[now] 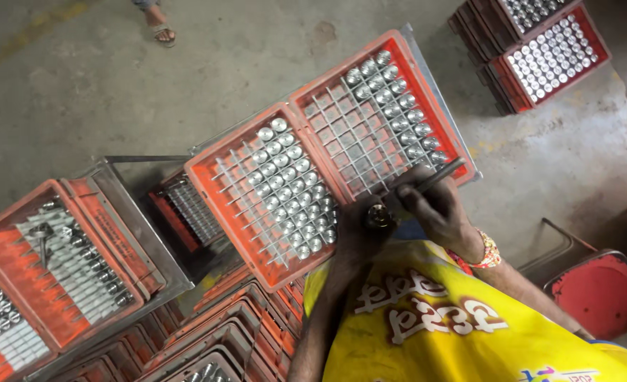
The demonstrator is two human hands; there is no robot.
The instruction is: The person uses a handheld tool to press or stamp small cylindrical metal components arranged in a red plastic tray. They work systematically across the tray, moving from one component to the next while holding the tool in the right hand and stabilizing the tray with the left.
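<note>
My left hand (356,237) is closed around a small round metal part (378,216) at the near edge of two red gridded crates. My right hand (435,206), with a beaded bracelet at the wrist, grips a thin dark rod (437,176) whose lower end meets the part. The left crate (204,189) holds several shiny metal parts in its right-hand cells. The right crate (428,83) has parts along its far side, with bare grid cells near my hands. Both crates rest side by side on a metal stand (426,74).
More red crates with metal parts sit at the left (16,283), in stacks below (235,332) and at the top right (557,56). A red round stool (600,293) stands at the right. Another person's sandalled foot (160,28) is at the top on the concrete floor.
</note>
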